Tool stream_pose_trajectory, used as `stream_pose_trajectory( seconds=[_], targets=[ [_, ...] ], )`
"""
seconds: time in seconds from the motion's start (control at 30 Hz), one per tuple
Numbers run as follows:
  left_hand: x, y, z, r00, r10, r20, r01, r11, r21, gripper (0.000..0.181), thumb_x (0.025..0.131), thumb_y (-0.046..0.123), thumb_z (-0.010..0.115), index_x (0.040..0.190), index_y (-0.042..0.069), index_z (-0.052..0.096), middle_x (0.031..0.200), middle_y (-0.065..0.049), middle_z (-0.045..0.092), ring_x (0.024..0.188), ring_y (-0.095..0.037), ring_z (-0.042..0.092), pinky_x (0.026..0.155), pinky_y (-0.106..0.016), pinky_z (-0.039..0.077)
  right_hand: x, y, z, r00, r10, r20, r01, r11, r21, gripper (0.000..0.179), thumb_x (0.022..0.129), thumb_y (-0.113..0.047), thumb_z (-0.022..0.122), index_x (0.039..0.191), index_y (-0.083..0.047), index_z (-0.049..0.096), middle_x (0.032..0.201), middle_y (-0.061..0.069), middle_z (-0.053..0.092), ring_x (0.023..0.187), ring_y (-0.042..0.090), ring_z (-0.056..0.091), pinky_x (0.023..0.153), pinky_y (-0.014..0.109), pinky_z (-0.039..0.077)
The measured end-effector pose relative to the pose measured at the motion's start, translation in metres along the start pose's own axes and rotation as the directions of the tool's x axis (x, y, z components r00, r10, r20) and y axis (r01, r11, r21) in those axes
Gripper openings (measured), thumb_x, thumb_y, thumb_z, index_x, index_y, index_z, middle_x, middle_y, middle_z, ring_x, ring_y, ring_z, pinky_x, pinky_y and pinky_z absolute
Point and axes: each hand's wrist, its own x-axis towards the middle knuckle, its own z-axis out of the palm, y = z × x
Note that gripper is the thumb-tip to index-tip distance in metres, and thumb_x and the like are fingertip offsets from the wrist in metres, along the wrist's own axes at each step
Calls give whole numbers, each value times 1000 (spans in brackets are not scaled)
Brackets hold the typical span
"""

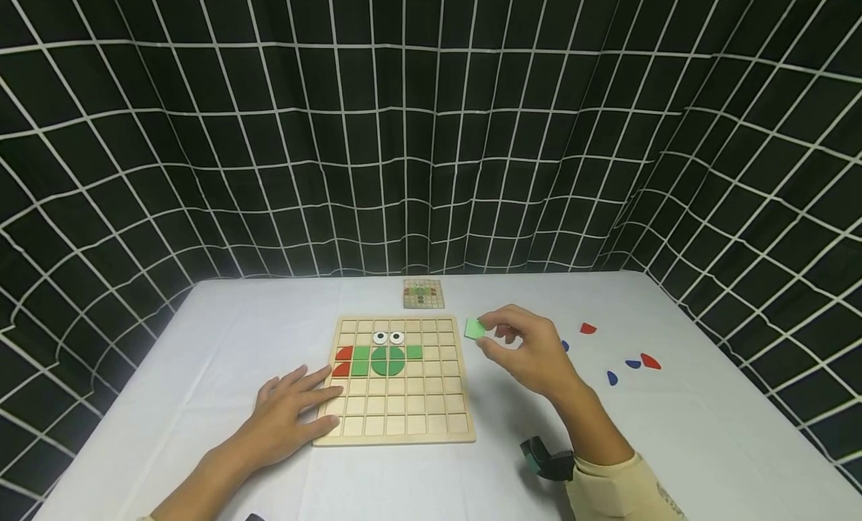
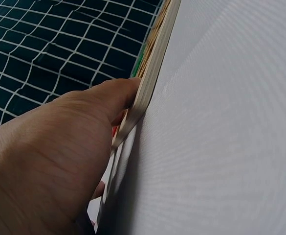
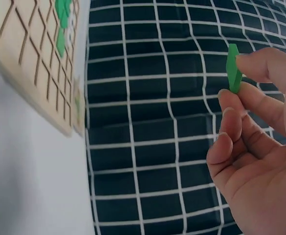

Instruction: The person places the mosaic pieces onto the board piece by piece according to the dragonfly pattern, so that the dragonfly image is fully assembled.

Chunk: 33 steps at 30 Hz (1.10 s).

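My right hand (image 1: 525,345) pinches a light green square tile (image 1: 474,328) between thumb and fingertip, just right of the wooden grid board (image 1: 431,425). The right wrist view shows the same green tile (image 3: 233,68) edge-on. My left hand (image 1: 289,412) lies at the board's left edge, its fingers spread and fingertips on the rim. In the board's cells sit two red quarter-round pieces (image 1: 343,369), several green squares (image 1: 360,360), a dark green circle (image 1: 387,361) made of quarter pieces, and two white eye pieces (image 1: 388,337).
A small picture card (image 1: 423,293) lies behind the board, showing a similar pattern. Loose red pieces (image 1: 588,328) and blue pieces (image 1: 612,378) are scattered on the white table (image 1: 700,431) to the right. A black curtain (image 1: 431,132) with white grid lines surrounds the table.
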Motion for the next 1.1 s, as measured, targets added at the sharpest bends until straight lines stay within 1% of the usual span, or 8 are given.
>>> stream_pose_trajectory(
  seconds=[0.2,0.43,0.6,0.7,0.8,0.97,1.1],
  targets=[
    [0,0,-1,1000,2,-4,-2,1000,4,46,97,40,81,135,14,78,159,-15,56,151,-54,38,115,-80,17,8,-2,21,1000,-4,30,2,998,60,20,85,10,83,102,-1,81,94,3,75,84,28,62,73,34,54],
    [0,-1,0,1000,1,-4,-1,1000,2,46,97,41,80,135,15,78,160,-14,56,151,-54,37,115,-79,16,16,-4,45,996,48,72,-54,995,82,18,86,6,82,104,0,81,94,4,75,85,26,62,74,38,54],
    [-1,-1,0,1000,11,-17,-11,1000,-6,45,97,41,81,134,15,79,159,-14,56,151,-54,38,115,-80,17,20,-2,62,992,72,101,-84,989,125,17,88,4,82,105,3,80,95,6,76,85,25,62,74,34,53],
    [-1,-1,1,1000,13,-17,-13,1000,-5,45,97,40,81,135,15,79,159,-14,56,151,-54,38,115,-80,17,20,1,72,986,101,131,-118,985,127,18,89,2,81,106,3,80,98,5,76,86,24,61,75,33,53],
    [0,-2,1,1000,10,-9,-10,1000,-5,46,97,40,81,135,15,78,160,-14,56,151,-54,38,115,-80,17,19,6,80,976,138,166,-156,983,99,18,90,0,80,108,2,80,102,3,77,86,21,61,78,34,53],
    [-1,-1,0,1000,5,-8,-5,1000,-4,45,97,39,82,135,15,78,160,-14,56,151,-54,38,115,-80,16,16,14,91,965,163,208,-181,981,69,19,91,-1,78,109,2,79,104,6,77,87,18,62,80,36,55],
    [0,0,-2,1000,8,-11,-8,1000,-1,45,97,39,81,135,15,78,160,-14,56,151,-54,38,115,-80,17,15,19,96,946,207,247,-224,974,41,20,91,-1,79,110,1,80,103,6,76,87,18,63,76,34,56]
  ],
)
